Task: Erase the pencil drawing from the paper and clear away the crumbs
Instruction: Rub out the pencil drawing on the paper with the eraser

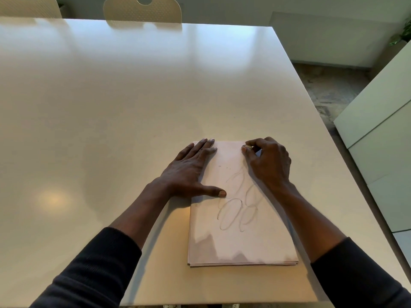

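Paper: your stack of paper (pixel 242 245) lies on the worktop (pixel 111 107), toward its near right part, with the long side running away from you.
Pencil drawing: the pencil drawing (pixel 239 207) is a cluster of faint overlapping loops in the middle of the top sheet, nearer to you than both of your hands.
Crumbs: a few dark crumbs (pixel 224 167) sit on the sheet just beyond the loops, between your hands.
Left hand: your left hand (pixel 189 170) lies flat across the paper's left edge. The fingers are straight and reach to the far left corner.
Left grip: spread and holding nothing. The thumb is stretched out to the right, and its tip rests on the sheet just beside the loops.
Right hand: your right hand (pixel 270 162) rests at the far right corner of the paper with its fingers curled.
Right grip: thumb and forefinger pinch a small object (pixel 248 147) down at the sheet. It is too small to tell what it is.
Sleeves: dark sleeves (pixel 100 270) cover your arms up to mid-forearm.
Chairs: two pale chair backs (pixel 142 12) stand at the worktop's far edge.
Right side: a pale cabinet (pixel 382 130) stands well apart from the worktop, with mottled floor (pixel 322 90) between them.
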A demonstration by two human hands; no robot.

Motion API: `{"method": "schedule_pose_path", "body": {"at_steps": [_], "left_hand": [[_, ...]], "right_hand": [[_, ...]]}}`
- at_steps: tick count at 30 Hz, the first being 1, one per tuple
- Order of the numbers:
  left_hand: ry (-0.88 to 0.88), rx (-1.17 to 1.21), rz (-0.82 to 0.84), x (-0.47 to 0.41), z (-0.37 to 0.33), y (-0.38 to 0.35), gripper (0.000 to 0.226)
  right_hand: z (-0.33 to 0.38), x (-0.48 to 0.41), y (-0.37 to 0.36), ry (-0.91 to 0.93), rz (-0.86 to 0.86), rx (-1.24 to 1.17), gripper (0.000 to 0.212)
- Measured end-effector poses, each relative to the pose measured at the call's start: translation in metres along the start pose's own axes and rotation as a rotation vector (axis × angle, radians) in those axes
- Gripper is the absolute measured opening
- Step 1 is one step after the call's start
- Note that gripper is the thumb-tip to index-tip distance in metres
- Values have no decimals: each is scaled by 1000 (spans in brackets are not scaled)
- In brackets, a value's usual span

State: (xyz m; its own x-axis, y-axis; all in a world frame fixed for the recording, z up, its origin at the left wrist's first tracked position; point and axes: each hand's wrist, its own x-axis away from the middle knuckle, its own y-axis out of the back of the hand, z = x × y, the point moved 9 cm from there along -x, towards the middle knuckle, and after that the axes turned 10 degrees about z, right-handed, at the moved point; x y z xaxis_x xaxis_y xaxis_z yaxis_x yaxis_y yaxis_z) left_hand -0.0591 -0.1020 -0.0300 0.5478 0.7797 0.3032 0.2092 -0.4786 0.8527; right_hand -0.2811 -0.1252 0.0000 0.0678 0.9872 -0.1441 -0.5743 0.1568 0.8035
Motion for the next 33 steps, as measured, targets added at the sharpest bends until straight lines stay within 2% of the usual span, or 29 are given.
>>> {"method": "schedule_pose_path", "body": {"at_steps": [7, 10, 12, 14, 20, 25, 31, 33], "left_hand": [[-27, -4, 10, -1, -1, -1, 136], [-30, -54, -37, -1, -7, 5, 138], [-55, -166, -107, -3, -19, 12, 132], [-111, -177, -123, -10, -34, 14, 123], [-187, -34, -2, -33, -40, 3, 123], [-188, -40, -4, -35, -34, -2, 124], [-194, -54, 12, -37, -32, -4, 124], [-194, -55, 9, -38, -32, -5, 125]], "right_hand": [[-8, -2, 0, -27, 15, -48, 19], [-8, -2, 1, -24, 21, -50, 18], [-8, -2, 0, -18, 23, -64, 17], [-7, -2, 1, 2, 18, -64, 16], [-8, -5, 0, 23, 33, -72, 17], [-7, -6, 0, 48, 68, -99, 17], [-3, 6, -3, 193, 226, -120, 15], [-4, 3, -1, 189, 237, -105, 15]]}}
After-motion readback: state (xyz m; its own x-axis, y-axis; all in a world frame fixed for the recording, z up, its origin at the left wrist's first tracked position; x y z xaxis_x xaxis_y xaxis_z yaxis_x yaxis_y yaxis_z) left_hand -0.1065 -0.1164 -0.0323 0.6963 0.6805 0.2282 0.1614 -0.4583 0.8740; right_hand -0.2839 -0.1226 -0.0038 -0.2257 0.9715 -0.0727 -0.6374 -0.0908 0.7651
